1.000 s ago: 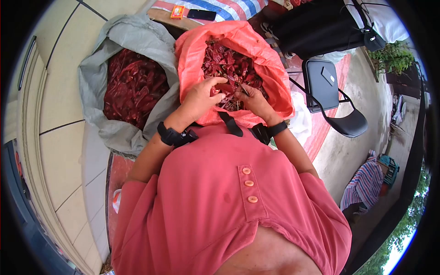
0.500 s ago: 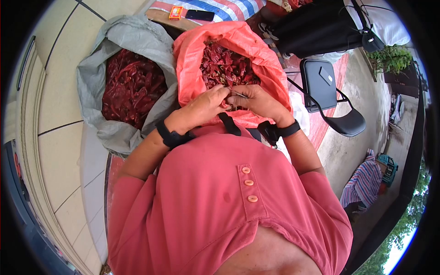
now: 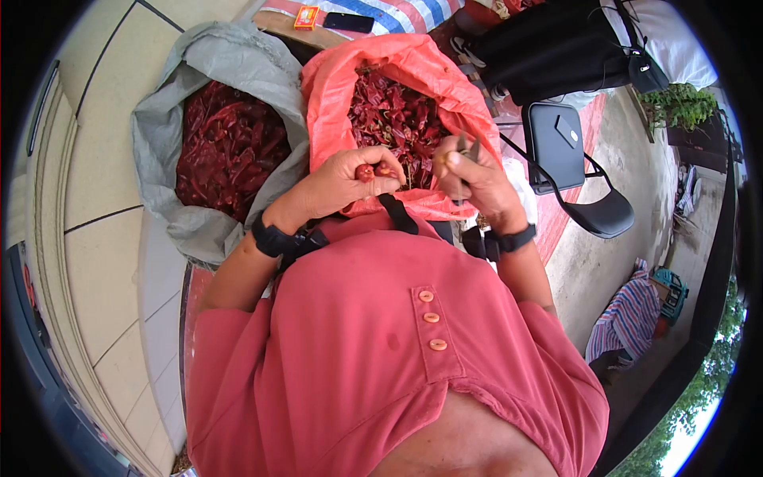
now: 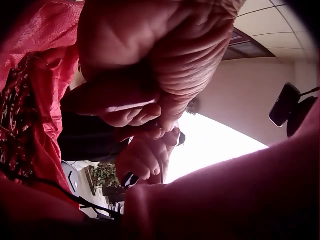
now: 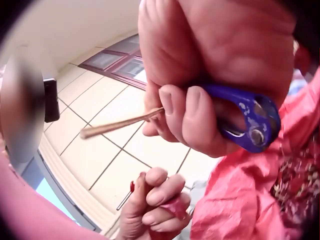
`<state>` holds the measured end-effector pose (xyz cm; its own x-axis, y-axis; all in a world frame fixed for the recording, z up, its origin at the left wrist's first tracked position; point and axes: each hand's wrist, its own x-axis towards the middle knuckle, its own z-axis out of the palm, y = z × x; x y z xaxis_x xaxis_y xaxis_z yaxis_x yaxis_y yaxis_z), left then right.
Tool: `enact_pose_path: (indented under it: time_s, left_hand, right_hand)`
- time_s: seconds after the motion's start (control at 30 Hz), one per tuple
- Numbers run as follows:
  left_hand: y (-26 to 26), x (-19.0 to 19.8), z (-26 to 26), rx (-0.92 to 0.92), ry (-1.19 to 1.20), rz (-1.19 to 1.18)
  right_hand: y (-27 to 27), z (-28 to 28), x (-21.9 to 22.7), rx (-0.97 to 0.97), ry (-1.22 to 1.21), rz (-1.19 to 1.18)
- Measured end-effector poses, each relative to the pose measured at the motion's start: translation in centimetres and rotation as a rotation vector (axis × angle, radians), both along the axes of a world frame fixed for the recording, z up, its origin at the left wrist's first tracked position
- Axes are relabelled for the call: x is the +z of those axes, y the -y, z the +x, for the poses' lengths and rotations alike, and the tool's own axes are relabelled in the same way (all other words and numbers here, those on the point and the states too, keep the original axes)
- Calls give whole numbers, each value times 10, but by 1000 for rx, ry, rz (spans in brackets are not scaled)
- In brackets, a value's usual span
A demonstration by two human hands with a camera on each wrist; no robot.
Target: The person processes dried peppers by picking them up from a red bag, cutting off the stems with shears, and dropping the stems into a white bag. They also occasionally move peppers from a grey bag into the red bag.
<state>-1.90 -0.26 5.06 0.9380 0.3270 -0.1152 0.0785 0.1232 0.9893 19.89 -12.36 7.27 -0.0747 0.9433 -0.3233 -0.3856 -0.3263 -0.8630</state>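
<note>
Grey sack [image 3: 171, 119] at the person's left is well filled with dark red chillies, seemingly the finished lot. Beside it, the orange sack [image 3: 330, 95] in front of the lap is also heaped with dried chillies [image 3: 397, 115], so plenty appears left to trim. Above its near rim, the left hand [image 3: 338, 181] pinches one red chilli [image 3: 365, 172] in curled fingers. The right hand [image 3: 470, 179] curls round blue-handled scissors [image 5: 247, 117] and pins a thin snipped stem [image 5: 117, 125] under the thumb.
</note>
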Motion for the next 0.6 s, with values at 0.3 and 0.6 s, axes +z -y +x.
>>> enact_pose_path:
  time_s: [0.3,0.6]
  left_hand:
    - [-54,16,-101,730,-399,557]
    - [-76,-38,-155,609,-758,1117]
  right_hand:
    - [123,102,-74,-409,1318,-422]
    - [121,94,-118,-357,1572,-271]
